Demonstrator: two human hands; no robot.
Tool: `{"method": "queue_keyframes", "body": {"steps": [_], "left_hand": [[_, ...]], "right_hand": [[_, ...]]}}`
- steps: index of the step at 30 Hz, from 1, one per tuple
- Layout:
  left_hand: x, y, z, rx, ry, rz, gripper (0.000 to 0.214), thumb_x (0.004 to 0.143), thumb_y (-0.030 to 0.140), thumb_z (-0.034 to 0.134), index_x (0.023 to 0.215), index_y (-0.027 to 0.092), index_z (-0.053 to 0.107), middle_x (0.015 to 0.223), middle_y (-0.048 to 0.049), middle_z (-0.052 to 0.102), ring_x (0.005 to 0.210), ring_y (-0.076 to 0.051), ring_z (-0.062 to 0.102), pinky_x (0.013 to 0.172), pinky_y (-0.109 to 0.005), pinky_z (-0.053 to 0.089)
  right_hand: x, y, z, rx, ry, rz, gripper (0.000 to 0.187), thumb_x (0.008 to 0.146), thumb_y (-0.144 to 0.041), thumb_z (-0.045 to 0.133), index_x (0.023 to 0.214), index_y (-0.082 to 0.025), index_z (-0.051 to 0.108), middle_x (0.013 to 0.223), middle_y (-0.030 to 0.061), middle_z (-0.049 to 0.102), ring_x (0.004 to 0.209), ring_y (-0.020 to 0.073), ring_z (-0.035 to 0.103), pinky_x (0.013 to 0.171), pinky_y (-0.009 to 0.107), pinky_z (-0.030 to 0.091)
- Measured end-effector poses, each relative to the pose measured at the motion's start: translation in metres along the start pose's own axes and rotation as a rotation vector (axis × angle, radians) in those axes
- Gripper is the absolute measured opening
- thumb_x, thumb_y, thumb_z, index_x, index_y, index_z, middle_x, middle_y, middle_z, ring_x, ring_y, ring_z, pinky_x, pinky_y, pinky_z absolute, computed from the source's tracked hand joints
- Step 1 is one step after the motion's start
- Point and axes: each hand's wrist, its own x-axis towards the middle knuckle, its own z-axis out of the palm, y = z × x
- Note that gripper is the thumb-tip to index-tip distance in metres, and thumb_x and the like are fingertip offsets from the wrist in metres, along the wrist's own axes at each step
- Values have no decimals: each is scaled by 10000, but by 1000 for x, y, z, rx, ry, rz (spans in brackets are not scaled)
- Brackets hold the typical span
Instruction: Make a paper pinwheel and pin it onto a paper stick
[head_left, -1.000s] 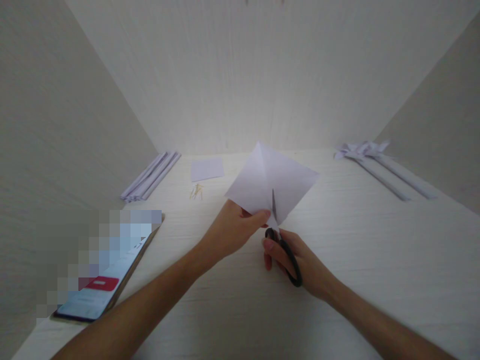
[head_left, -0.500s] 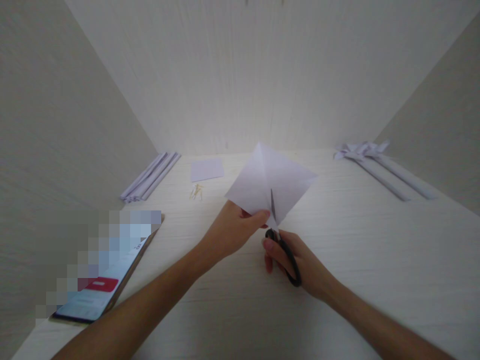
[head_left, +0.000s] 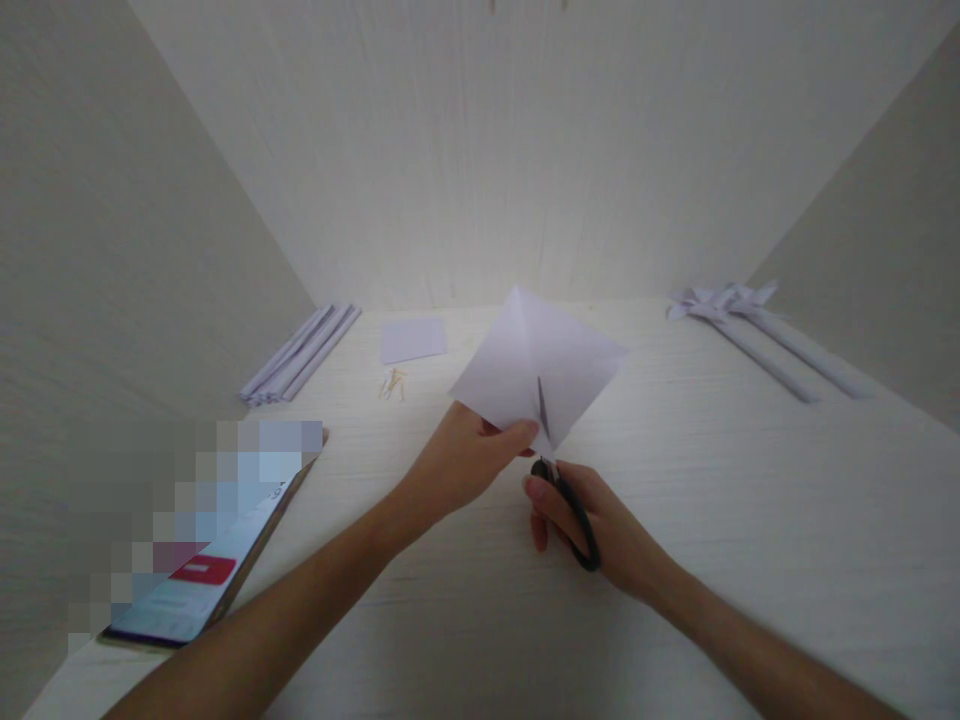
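Note:
A white square of paper (head_left: 517, 350), with a crease down from its top corner, is held up corner-on above the table. My left hand (head_left: 476, 450) pinches its lower left edge, thumb on top and the other fingers underneath. Black-handled scissors (head_left: 583, 525) are in my right hand (head_left: 592, 515), whose fingers and thumb are wrapped round the handles. One scissor blade lies over the paper near its bottom corner, pointing up towards the middle. The other blade is mostly hidden by the sheet.
Rolled white paper sticks (head_left: 304, 355) lie at the back left. Near them are a flat paper square (head_left: 412, 340) and several small thin yellowish sticks (head_left: 393, 383). A phone (head_left: 240, 560) rests beside my left forearm. Two paper pinwheel-like pieces on sticks (head_left: 772, 340) lie back right.
Hardly anything differs. The paper's right corner has shifted slightly to the left, and the scissors have moved very slightly left with it.

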Motion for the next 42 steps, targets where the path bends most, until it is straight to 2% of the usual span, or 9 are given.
{"method": "queue_keyframes", "body": {"steps": [19, 24, 42], "left_hand": [[1, -3, 0, 8, -19, 10, 118, 668, 239, 536, 686, 134, 586, 632, -14, 621, 602, -144, 598, 571, -246, 511], [1, -4, 0, 18, -27, 5, 121, 670, 242, 530, 683, 133, 581, 622, -11, 614, 602, -146, 600, 579, -256, 512], [1, 2, 0, -6, 11, -34, 71, 635, 192, 548, 635, 129, 580, 607, 3, 609, 573, -119, 587, 538, -210, 507]], "right_hand": [[-1, 3, -1, -25, -6, -19, 438, 791, -468, 441, 489, -152, 466, 419, -23, 444, 399, 73, 390, 411, 199, 299], [1, 6, 0, -32, -8, -22, 440, 787, -481, 439, 493, -155, 463, 435, -9, 483, 419, 83, 428, 431, 200, 317], [1, 5, 0, -37, -8, -12, 436, 779, -480, 452, 481, -162, 439, 403, -18, 464, 390, 76, 413, 410, 193, 308]]}}
